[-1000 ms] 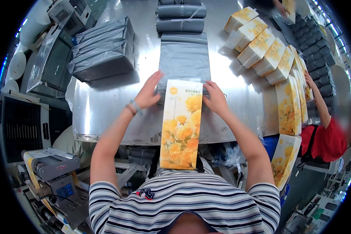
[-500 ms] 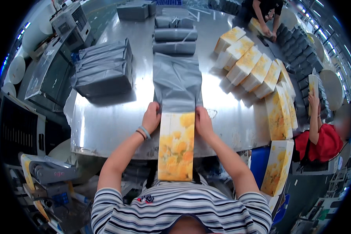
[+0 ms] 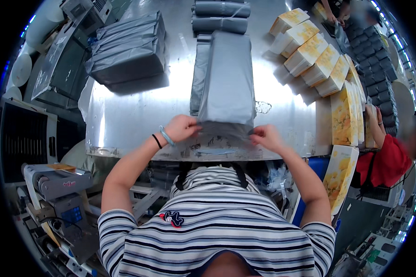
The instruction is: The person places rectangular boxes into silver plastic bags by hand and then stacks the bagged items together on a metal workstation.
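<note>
On the metal table (image 3: 138, 124) in front of me lies a long block-shaped pack inside a grey plastic bag (image 3: 229, 78); the yellow floral pack is now hidden by the film. The bag's loose mouth faces me. At its left corner, the thumb and fingers of my left hand (image 3: 182, 128) are closed on the edge of the film. My right hand (image 3: 267, 137) pinches the opposite corner. Beneath the filled bag, a pile of flat grey bags (image 3: 200, 78) shows along its left side.
Grey-wrapped packs (image 3: 127, 53) stand at the left. Grey rolls (image 3: 221, 25) lie beyond the bag. Yellow floral packs (image 3: 309, 53) curve along the right side, near a person in red (image 3: 386, 161) and another person's hands (image 3: 333, 17). A small machine (image 3: 62, 182) stands at lower left.
The yellow floral pack, half out of the grey bag before, is now fully inside it. The bag sits farther from my body, and my hands have shifted to its mouth corners.
</note>
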`<state>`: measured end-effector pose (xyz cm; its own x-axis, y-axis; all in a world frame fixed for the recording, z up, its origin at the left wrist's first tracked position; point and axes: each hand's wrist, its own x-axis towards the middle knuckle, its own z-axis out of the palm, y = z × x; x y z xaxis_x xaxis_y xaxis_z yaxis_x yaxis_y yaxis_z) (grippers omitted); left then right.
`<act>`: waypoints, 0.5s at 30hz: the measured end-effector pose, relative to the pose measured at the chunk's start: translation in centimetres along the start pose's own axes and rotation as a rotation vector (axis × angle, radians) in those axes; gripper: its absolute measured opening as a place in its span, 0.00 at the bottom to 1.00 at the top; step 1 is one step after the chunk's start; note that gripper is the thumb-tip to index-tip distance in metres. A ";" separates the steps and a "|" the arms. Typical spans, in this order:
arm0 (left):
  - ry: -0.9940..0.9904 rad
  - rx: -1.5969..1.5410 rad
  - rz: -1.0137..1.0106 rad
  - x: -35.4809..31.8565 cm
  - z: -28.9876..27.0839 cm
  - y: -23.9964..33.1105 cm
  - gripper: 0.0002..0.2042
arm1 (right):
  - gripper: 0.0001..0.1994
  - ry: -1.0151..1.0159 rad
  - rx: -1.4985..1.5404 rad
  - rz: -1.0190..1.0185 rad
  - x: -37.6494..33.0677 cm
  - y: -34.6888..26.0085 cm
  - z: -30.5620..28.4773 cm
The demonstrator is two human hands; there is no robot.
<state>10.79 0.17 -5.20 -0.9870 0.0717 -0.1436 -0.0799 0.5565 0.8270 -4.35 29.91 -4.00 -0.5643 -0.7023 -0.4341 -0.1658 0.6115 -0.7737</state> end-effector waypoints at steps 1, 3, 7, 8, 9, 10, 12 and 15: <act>-0.002 0.015 -0.170 0.0 -0.3 0.3 0.11 | 0.09 -0.203 -0.159 0.013 0.1 0.5 0.2; 0.059 -0.317 -0.296 -1.6 1.5 -1.2 0.10 | 0.10 -0.617 -0.490 0.010 -0.3 -3.8 0.8; 0.023 -0.634 -0.323 -2.3 3.7 -4.0 0.09 | 0.11 0.008 0.400 -0.102 6.9 -1.9 6.5; 0.025 -0.656 -0.311 -1.8 3.3 -4.2 0.09 | 0.12 0.254 0.375 -0.149 9.1 -2.8 6.8; 0.046 -0.606 -0.294 -1.9 3.1 -3.9 0.09 | 0.16 0.309 0.193 -0.060 9.0 -2.9 7.8; 0.016 -0.584 -0.287 -2.0 2.9 -4.1 0.10 | 0.19 0.298 0.249 -0.239 8.3 -2.9 9.5; -0.052 -0.540 -0.267 -2.1 2.8 -4.5 0.10 | 0.18 0.319 0.005 -0.561 6.3 -5.4 11.5; -0.060 -0.704 -0.198 -1.3 2.5 -3.7 0.10 | 0.13 0.362 -0.007 -0.504 6.5 -6.6 13.0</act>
<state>12.67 0.11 -9.43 -0.9370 0.0811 -0.3398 -0.3468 -0.0983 0.9328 3.61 16.59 -7.71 -0.6535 -0.7380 0.1684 -0.4877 0.2403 -0.8393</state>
